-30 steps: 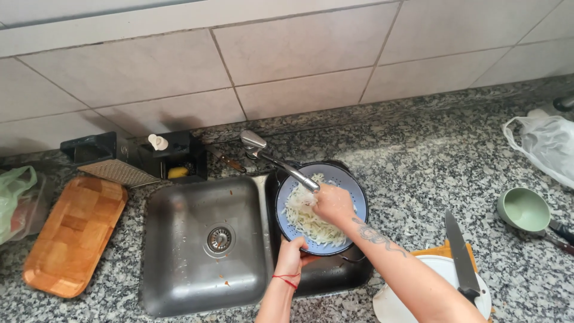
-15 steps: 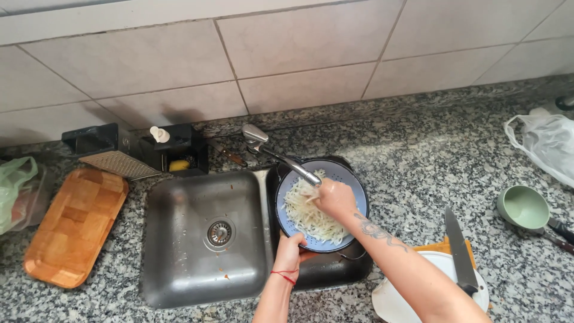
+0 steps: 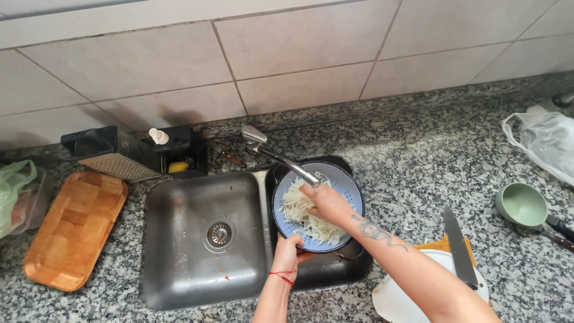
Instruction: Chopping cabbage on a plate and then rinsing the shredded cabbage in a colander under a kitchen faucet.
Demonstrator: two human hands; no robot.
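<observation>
Head camera view looks straight down on a double steel sink set in a speckled granite counter. Over the smaller, right-hand basin of that sink sits a blue colander filled with pale shredded strips, possibly cabbage or potato. The left hand closes around the colander's near rim, thumb on top, a red string bracelet at the wrist. The right hand, forearm tattooed, lies in the shreds with fingers curled loosely among them; how much it actually grips I cannot tell. The tap rises from behind the sink's dividing wall and its spout ends right at the right hand's knuckles.

The larger, left basin of the sink shows its round drain. Left of the sink lies a wooden cutting board, and past it a green plastic bag. Behind the sink's left basin, against the tiled wall, stands a black caddy with a yellow sponge, a metal grater leaning beside it. Right of the sink, a large knife rests across a white plate; farther right is a green cup, and a white plastic bag lies beyond it.
</observation>
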